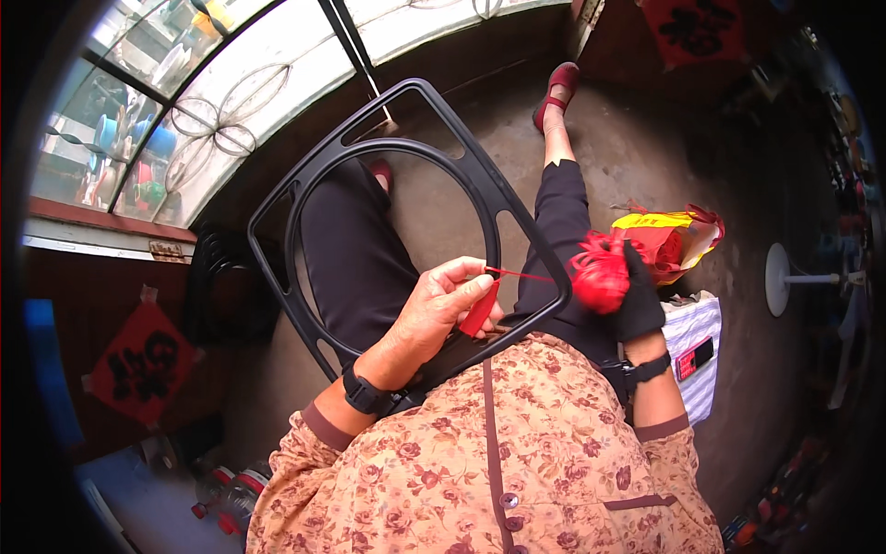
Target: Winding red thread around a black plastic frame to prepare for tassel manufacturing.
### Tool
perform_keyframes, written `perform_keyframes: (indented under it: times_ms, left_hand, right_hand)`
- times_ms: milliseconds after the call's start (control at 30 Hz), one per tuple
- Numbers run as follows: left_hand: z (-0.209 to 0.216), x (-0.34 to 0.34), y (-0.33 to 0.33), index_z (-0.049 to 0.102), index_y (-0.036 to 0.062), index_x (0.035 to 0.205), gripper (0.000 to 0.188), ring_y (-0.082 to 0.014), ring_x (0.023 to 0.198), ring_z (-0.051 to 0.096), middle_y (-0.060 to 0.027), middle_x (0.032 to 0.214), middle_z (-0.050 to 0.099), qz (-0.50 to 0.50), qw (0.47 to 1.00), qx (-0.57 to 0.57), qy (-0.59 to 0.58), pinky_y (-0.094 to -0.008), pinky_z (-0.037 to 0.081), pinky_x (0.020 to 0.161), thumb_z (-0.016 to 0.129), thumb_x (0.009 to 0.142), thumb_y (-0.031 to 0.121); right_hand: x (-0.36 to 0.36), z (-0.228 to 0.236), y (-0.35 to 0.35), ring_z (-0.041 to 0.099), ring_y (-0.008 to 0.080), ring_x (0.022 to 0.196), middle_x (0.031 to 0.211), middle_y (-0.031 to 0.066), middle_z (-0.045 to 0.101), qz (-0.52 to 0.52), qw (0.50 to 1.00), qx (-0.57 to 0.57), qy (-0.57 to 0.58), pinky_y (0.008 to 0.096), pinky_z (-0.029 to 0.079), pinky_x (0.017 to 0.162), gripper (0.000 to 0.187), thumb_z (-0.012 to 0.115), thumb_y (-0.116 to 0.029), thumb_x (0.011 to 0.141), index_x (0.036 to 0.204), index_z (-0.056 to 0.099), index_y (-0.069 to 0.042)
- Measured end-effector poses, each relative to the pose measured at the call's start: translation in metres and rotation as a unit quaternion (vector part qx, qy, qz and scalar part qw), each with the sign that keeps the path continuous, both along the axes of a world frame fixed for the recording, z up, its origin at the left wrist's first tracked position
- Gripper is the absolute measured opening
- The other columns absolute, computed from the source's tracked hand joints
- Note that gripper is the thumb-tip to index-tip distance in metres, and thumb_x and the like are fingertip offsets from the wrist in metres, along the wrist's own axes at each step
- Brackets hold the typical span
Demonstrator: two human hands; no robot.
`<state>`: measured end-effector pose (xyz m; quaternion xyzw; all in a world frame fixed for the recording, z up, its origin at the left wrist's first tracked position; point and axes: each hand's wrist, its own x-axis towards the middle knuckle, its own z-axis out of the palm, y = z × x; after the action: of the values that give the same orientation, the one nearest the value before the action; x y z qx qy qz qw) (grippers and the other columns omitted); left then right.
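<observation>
A black frame (420, 88) with rounded corners and a large round opening rests across my lap, tilted. My left hand (443, 300), bare, reaches over the opening's near side and pinches a thin red strand (521, 275) between thumb and fingers. A flat red strip (481, 309) hangs below the fingertips. The strand runs over the frame's right bar to a red ball of yarn or ribbon (598, 272). My right hand (639, 300), in a black glove, is closed around that ball's right side. Its fingertips are partly hidden.
A yellow and red bag (669, 235) with red material inside stands beyond my right hand. Beside my right forearm is a white striped cloth or sack (701, 360) with a dark and red flat object (694, 358) on it. A window (249, 102) borders the left; bottles (235, 494) stand lower left.
</observation>
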<state>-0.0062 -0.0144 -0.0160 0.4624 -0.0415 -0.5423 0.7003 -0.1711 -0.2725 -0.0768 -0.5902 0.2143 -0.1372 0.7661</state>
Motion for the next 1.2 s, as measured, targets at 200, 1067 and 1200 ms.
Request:
perform_keyframes:
  times_ms: [200, 1067, 1200]
  left_hand:
    - [-0.003, 0.004, -0.001, 0.055, 0.0056, 0.098, 0.015, -0.0132, 0.059, 0.065, -0.0112, 0.077, 0.068, 0.004, 1.000, 0.009, 0.016, -0.0230, 0.055, 0.053, 0.056, 0.096, 0.020]
    - [-0.009, -0.005, -0.007, 0.061, 0.0017, 0.101, 0.018, -0.0127, 0.064, 0.066, -0.0086, 0.081, 0.068, -0.034, 0.999, 0.013, 0.034, -0.0225, 0.055, 0.059, 0.058, 0.095, 0.018]
    - [-0.008, -0.005, -0.007, 0.061, 0.0036, 0.097, 0.016, -0.0113, 0.063, 0.065, -0.0080, 0.079, 0.068, -0.044, 0.999, 0.019, 0.006, -0.0215, 0.054, 0.058, 0.056, 0.096, 0.019]
  right_hand:
    - [-0.012, 0.019, -0.004, 0.060, 0.0244, 0.109, 0.122, 0.0139, 0.059, -0.138, 0.962, 0.232, -0.046, 0.0382, 0.048, 0.095, 0.047, 0.048, -0.036, 0.099, 0.130, 0.048, -0.001]
    - [0.090, 0.073, 0.060, 0.059, 0.0203, 0.106, 0.122, 0.0144, 0.057, 0.289, 0.901, 0.323, -0.002, 0.0339, 0.049, 0.091, 0.065, 0.063, -0.041, 0.087, 0.135, 0.042, -0.002]
    - [0.061, 0.068, 0.057, 0.062, 0.0125, 0.090, 0.103, 0.0087, 0.065, 0.217, 0.970, 0.074, 0.087, 0.0278, 0.049, 0.080, 0.039, 0.067, -0.015, 0.085, 0.120, 0.057, -0.001]
